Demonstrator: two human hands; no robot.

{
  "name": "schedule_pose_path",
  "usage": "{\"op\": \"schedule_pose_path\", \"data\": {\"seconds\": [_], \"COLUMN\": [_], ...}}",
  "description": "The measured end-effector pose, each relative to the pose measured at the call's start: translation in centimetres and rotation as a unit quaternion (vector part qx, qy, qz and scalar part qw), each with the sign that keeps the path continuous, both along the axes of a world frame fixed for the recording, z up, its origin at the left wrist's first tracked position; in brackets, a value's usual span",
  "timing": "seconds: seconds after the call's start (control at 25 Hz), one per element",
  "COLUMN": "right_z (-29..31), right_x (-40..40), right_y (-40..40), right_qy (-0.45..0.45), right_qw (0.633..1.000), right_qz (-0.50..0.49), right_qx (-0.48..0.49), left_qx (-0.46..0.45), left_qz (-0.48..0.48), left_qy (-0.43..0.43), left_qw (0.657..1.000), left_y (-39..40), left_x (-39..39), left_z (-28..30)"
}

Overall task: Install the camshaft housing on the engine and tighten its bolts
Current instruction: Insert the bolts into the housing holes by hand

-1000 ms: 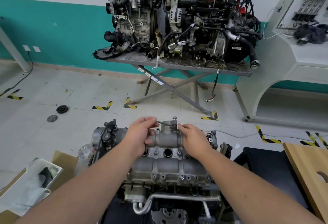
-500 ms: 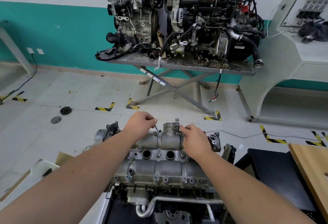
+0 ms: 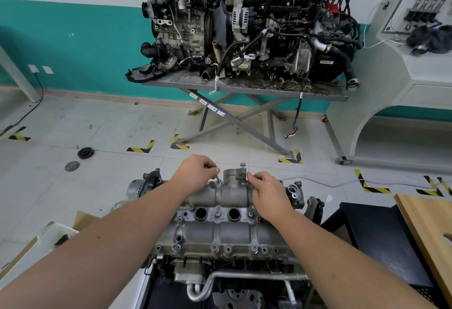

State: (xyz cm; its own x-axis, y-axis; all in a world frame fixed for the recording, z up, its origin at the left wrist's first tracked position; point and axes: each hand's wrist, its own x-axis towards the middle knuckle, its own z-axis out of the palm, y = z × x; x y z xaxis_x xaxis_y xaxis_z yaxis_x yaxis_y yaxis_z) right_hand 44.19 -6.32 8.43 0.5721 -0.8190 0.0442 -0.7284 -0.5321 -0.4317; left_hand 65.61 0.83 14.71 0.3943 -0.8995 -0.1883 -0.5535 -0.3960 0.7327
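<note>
The grey cast camshaft housing [image 3: 227, 230] lies on top of the engine [image 3: 227, 281] in the lower middle of the head view, with two round holes facing up. My left hand [image 3: 195, 174] pinches a bolt [image 3: 218, 178] that stands tilted at the housing's far left edge. My right hand [image 3: 266, 191] pinches another bolt [image 3: 247, 175] at the far edge, just right of the raised port. A third bolt [image 3: 242, 165] stands upright on that port between my hands. Several more bolts sit along the near edge.
Two large engines [image 3: 244, 22] stand on a folding metal table [image 3: 244, 87] ahead. A white console [image 3: 403, 76] is at the right, a wooden board [image 3: 430, 230] at the near right, cardboard [image 3: 49, 233] at the near left. Two round parts [image 3: 85, 152] lie on the tiled floor.
My view has tilted and the engine now sits slightly farther. My left hand has brought its bolt down to the housing's far edge; my right hand has shifted slightly on its bolt.
</note>
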Motion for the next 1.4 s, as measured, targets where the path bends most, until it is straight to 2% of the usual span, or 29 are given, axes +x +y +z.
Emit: {"op": "schedule_pose_path", "data": {"seconds": [0.36, 0.64, 0.72, 0.88, 1.12, 1.4], "right_z": [-0.1, -0.4, -0.5, -0.6, -0.5, -0.5], "right_x": [-0.1, -0.2, -0.3, -0.4, -0.4, -0.3], "right_y": [0.0, -0.1, -0.1, -0.2, -0.4, -0.3], "right_qy": [-0.015, -0.010, -0.007, -0.001, -0.004, -0.011], "right_qw": [1.000, 1.000, 1.000, 1.000, 1.000, 1.000], "right_qz": [0.004, 0.010, 0.010, 0.012, 0.010, 0.006], "right_qx": [0.008, 0.001, 0.001, -0.001, 0.012, 0.029], "left_qx": [0.045, 0.138, 0.151, 0.161, 0.167, 0.156], "left_qz": [-0.037, -0.087, -0.124, -0.173, -0.132, -0.094], "left_qy": [-0.110, -0.234, -0.226, -0.151, -0.089, -0.089], "left_qw": [0.992, 0.959, 0.954, 0.960, 0.973, 0.979], "left_y": [-1.4, -3.1, -3.4, -2.9, -2.9, -2.7], "left_x": [-0.4, -1.5, -0.9, 1.0, 1.3, 0.5], "left_z": [-0.7, -2.0, -1.5, -0.7, 0.0, -0.7]}}
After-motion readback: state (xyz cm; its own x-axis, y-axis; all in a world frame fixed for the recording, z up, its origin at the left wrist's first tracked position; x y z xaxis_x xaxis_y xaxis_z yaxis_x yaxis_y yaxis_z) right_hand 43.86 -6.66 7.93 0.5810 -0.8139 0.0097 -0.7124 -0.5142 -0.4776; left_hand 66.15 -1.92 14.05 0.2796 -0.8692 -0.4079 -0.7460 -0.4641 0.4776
